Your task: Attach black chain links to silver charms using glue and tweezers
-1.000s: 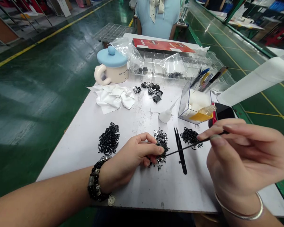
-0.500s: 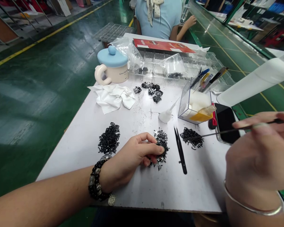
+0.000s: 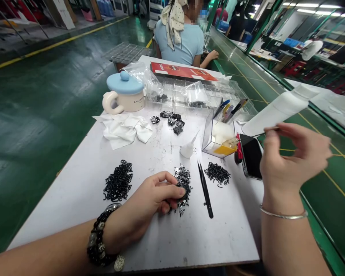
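Observation:
My left hand (image 3: 149,201) rests on the white table (image 3: 83,191), fingers pinched on a small black part (image 3: 183,188) at the edge of a heap of small black pieces (image 3: 183,177). My right hand (image 3: 290,161) is raised beyond the table's right side, thumb and forefinger pinched on a thin black stick (image 3: 267,131) that points left over a black phone (image 3: 251,155). Black tweezers (image 3: 205,189) lie between the heap and a second pile of black clips (image 3: 217,173). A third, larger pile of black clips (image 3: 118,185) lies left of my left hand.
A blue-lidded mug (image 3: 123,94), a crumpled white cloth (image 3: 123,128), a small glue bottle (image 3: 188,147), a clear pen box (image 3: 221,134) and clear compartment trays (image 3: 189,92) stand further back. A person in a light blue top (image 3: 179,38) sits beyond the table.
My right hand has drawn the stick away from the part in my left hand, up and to the right past the table edge. The view has tilted up. My left hand has stayed put.

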{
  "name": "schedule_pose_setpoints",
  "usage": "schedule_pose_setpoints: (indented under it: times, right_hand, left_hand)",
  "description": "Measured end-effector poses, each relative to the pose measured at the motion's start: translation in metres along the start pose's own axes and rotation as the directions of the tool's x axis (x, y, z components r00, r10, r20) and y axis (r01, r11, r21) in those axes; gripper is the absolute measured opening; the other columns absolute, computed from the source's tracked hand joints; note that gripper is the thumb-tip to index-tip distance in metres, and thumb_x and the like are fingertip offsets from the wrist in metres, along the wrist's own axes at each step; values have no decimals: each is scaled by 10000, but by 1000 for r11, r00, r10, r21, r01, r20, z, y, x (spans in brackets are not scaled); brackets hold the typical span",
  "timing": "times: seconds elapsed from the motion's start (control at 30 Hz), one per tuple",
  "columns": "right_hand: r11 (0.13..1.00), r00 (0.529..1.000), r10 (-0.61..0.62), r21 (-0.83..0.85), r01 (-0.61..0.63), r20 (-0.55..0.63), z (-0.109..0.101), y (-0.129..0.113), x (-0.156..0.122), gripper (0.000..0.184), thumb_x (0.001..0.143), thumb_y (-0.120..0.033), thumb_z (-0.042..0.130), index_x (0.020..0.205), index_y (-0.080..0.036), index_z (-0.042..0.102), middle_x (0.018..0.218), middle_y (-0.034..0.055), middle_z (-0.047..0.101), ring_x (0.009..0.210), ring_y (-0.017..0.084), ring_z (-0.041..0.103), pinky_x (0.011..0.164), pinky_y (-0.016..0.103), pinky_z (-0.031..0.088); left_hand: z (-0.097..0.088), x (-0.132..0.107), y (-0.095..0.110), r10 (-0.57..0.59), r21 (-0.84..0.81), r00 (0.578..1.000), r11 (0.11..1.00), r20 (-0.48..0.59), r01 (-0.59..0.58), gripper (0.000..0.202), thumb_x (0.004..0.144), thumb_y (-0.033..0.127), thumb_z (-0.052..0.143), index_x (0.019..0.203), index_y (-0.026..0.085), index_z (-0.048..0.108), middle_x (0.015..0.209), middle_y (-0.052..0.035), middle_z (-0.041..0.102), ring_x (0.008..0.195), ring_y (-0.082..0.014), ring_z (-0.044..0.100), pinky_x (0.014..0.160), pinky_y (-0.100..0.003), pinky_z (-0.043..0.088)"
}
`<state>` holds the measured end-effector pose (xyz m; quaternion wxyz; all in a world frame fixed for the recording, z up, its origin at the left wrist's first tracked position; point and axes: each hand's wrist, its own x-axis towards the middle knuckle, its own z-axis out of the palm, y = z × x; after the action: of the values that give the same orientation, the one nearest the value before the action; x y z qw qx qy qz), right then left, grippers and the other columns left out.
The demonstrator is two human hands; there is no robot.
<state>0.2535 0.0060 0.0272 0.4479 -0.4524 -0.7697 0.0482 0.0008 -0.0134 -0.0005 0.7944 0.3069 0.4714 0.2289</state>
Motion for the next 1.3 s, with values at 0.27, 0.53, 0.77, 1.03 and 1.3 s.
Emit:
schedule_pose_setpoints:
  times: [0.27,0.53,0.77,1.03,1.3]
  right_hand:
    - [994,982,-37,112,17,183,30,-37,-16,564,733,-141,600,1262,-248,436,1025,65,606,973,263,559,822,487,442]
    - [936,934,-35,338,-94,357,56,-59,-30,558,680,-71,648,1172,-233,441,971,49,596,924,229,496,806,456,418]
    - [941,950,-3,322,-103,313,57,-55,-32,496,702,-65,648,1131,-214,449,961,69,579,921,234,506,789,461,418]
    - [938,947,-48,341,-68,319,56,-55,-30,451,725,-76,639,1090,-234,428,950,47,613,872,217,526,783,460,412]
    - [921,947,-26,375,-102,320,56,-54,-33,457,717,-85,647,1091,-238,433,971,63,608,894,234,540,773,455,433]
  left_hand:
    - [-1,2,1,14,-20,1000,1000,3,-14,240,652,226,711,741,178,494,533,63,537,478,-55,438,461,-192,260]
    - [-1,-1,4,30,-72,996,997,83,-24,190,662,157,684,716,165,501,585,56,543,480,-48,439,469,-189,281]
    - [-1,-2,2,41,-69,995,997,89,-35,205,674,176,711,744,173,518,525,78,527,475,-42,464,451,-171,285]
    - [-2,-2,1,45,-60,994,997,104,-39,215,662,178,726,754,170,532,521,76,523,494,-54,484,455,-176,284]
    - [-3,-3,5,41,-80,990,996,132,-31,201,659,173,724,737,170,539,505,77,506,479,-58,473,458,-182,279]
